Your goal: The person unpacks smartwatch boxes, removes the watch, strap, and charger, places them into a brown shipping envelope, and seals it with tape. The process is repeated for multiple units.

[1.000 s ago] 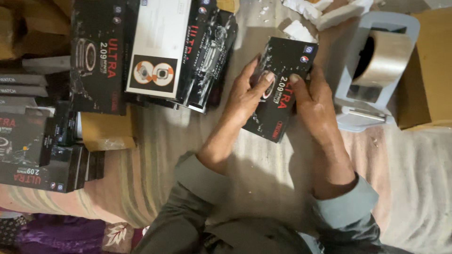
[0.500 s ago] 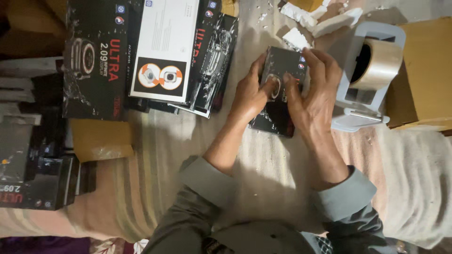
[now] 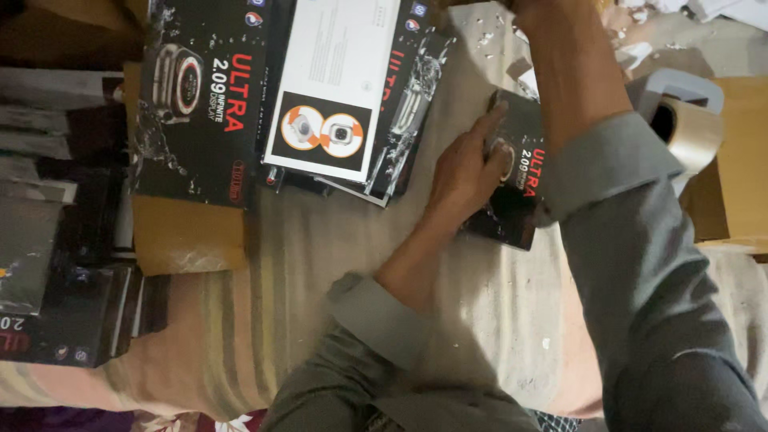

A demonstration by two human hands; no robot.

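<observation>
A small black product box [image 3: 520, 188] with red lettering lies on a striped cloth [image 3: 320, 264]. My left hand [image 3: 470, 170] lies on its left half, fingers over the face and thumb at the top corner, holding it. My right forearm [image 3: 572, 72] in a grey sleeve crosses above the box toward the top edge. The right hand itself is cut off by the top of the picture.
Larger black boxes [image 3: 200, 104] and one showing a white back [image 3: 336, 80] lie at the upper left. A brown wrapped parcel [image 3: 188, 236] sits below them and more dark boxes [image 3: 64, 312] are stacked at far left. A tape dispenser [image 3: 680, 128] and a cardboard box [image 3: 744, 160] stand at right.
Both hands held the small box upright before. Now it lies flat under my left hand, and my right arm has reached up past the top edge. The camera has moved closer.
</observation>
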